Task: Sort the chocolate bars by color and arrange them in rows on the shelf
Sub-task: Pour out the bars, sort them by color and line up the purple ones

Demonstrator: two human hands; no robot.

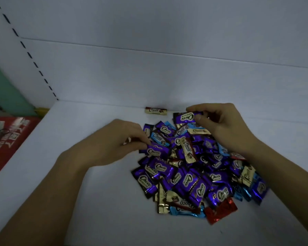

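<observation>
While both forearms reach in from the near edge of the white shelf (pixel 100 201), the heap of chocolate bars (pixel 194 167) lies between and just ahead of the hands, mostly purple wrappers mixed with blue, cream-gold and one red bar (pixel 220 209) at its near side. The left hand (pixel 114 141) is pinched shut on a purple bar (pixel 156 150) at the heap's left margin, the bar's long axis running roughly left to right, away from the fingertips. The right hand (pixel 222 126), farther in, grips a second purple bar (pixel 185 117) by its right end at the heap's far edge; this bar also lies crosswise. Beyond both hands, a single cream bar (pixel 156 110) rests alone against the back wall, crosswise, nearer the right hand than the left. Judged from this, sorting has barely begun; the right hand's bar is the better placed to start a purple row at the back.
</observation>
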